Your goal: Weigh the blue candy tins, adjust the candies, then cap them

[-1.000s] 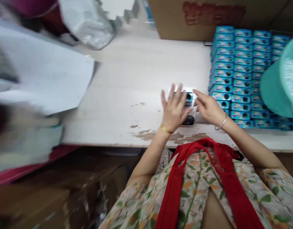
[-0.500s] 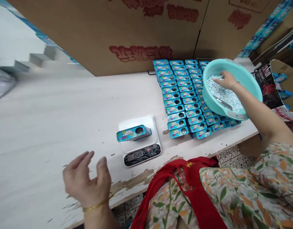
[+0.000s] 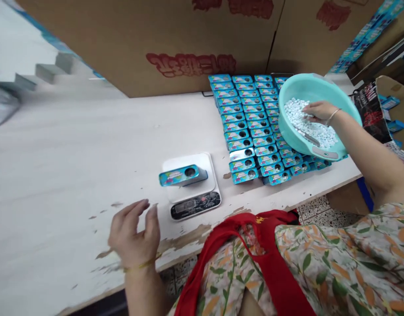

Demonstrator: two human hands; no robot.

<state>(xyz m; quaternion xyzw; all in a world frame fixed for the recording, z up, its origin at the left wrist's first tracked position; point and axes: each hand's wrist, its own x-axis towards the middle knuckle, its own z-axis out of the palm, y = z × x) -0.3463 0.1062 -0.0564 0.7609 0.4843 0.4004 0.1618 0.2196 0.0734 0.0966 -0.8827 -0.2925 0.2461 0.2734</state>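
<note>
My left hand (image 3: 134,237) hovers over the table's front edge, thumb and fingers apart with nothing between them. To its right, a digital kitchen scale (image 3: 207,175) bears one blue candy tin (image 3: 175,175), standing on its narrow side with a dark round hole in its top face. My right hand (image 3: 322,113) reaches into a turquoise basin (image 3: 348,109) of small white candies (image 3: 297,107). Its fingers are drawn together at the candies, their tips partly hidden. A thin metal tool (image 3: 309,137) lies on the candies, too partly seen to name.
Rows of blue tins (image 3: 243,164) stand close together left of the basin and under its edge. A large cardboard box (image 3: 189,35) walls off the back of the white table (image 3: 73,166). More blue packs lie in an open carton (image 3: 394,90) at far right.
My right hand has shifted slightly right within the basin, and its fingers have drawn together at the candies. My left hand has moved right, nearer the scale. The tin stays on the scale.
</note>
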